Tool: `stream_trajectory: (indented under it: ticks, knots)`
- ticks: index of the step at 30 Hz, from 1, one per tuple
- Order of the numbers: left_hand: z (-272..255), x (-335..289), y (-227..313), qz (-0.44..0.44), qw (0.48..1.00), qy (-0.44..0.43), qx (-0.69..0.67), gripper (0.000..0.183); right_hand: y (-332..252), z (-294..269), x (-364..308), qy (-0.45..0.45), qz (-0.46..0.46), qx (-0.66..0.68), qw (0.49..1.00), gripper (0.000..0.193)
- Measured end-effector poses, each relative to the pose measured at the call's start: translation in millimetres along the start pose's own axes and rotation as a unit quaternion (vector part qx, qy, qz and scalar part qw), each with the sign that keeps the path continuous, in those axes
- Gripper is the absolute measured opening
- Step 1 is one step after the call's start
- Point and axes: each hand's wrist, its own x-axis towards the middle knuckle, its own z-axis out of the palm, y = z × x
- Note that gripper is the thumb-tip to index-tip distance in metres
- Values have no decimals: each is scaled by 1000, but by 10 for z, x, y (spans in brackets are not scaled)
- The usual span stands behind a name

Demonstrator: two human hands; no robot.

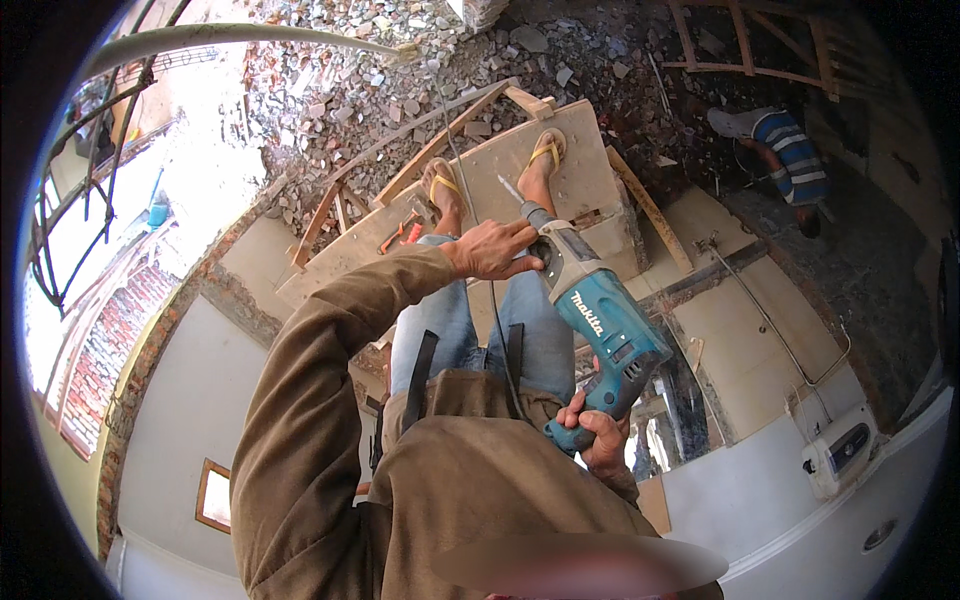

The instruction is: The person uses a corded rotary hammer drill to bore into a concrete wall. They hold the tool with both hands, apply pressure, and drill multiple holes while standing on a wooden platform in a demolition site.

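A teal and grey rotary hammer lies slantwise across my lap, its pointed steel bit aimed away from me to the upper left. My left hand is closed on the front of the tool, just behind the chuck. At the rear, my right hand wraps round the handle. A dark power cord hangs from the handle end and runs forward between my legs. Beneath my sandalled feet is a wooden board, with a small red-handled tool lying on it near my left foot.
Broken rubble covers the ground ahead. Timber pieces brace the raised board. Another person in a striped shirt bends down at the far right. A pale pole crosses the upper left. A white box hangs on the right wall.
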Motion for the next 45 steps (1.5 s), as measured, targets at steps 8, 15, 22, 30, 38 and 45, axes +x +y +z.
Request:
stream_trajectory:
  ticks: [8, 15, 22, 30, 38, 45]
  knots:
    - [-202, 50, 96, 27, 997, 32, -57, 47, 6, -26, -13, -25, 13, 38, 999, 91]
    - [-137, 18, 116, -12, 997, 41, -57, 45, 90, -113, 0, -43, 6, 84, 996, 94]
    - [-122, -297, 210, -113, 972, 196, -67, 45, 336, -219, 122, -127, 26, 256, 958, 89]
    - [257, -327, 986, -427, 597, 27, -679, 75, 445, -16, 111, -77, -9, 265, 961, 85]
    - [313, 437, 1228, -339, 445, 214, -801, 57, 593, 278, 326, -67, -36, 168, 983, 83]
    - [94, 210, 1142, -319, 601, 242, -691, 39, 958, 24, 422, -128, -34, 25, 991, 64]
